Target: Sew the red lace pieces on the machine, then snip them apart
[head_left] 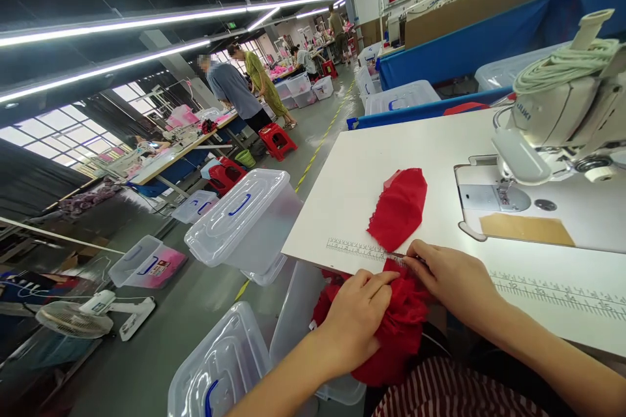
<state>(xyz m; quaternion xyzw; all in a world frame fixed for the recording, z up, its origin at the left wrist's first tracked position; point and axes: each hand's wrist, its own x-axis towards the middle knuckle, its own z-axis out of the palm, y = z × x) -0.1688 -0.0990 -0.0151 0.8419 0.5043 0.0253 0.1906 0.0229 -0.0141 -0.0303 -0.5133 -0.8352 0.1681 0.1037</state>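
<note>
A bunch of red fabric (401,332) lies in my lap at the near edge of the white sewing table (372,163). My left hand (357,319) rests on it with fingers closed on the cloth. My right hand (452,280) pinches the top edge of the same cloth at the table's edge, beside a printed ruler strip (357,249). A separate folded red fabric piece (398,208) lies flat on the table just beyond my hands. The white sewing machine (562,117) stands at the right.
Clear lidded plastic bins (244,221) stand left of the table, another bin (220,371) near my knees. A tan patch (525,229) lies on the machine bed. People stand at work tables across the aisle; a fan (73,318) and red stools (276,139) are on the floor.
</note>
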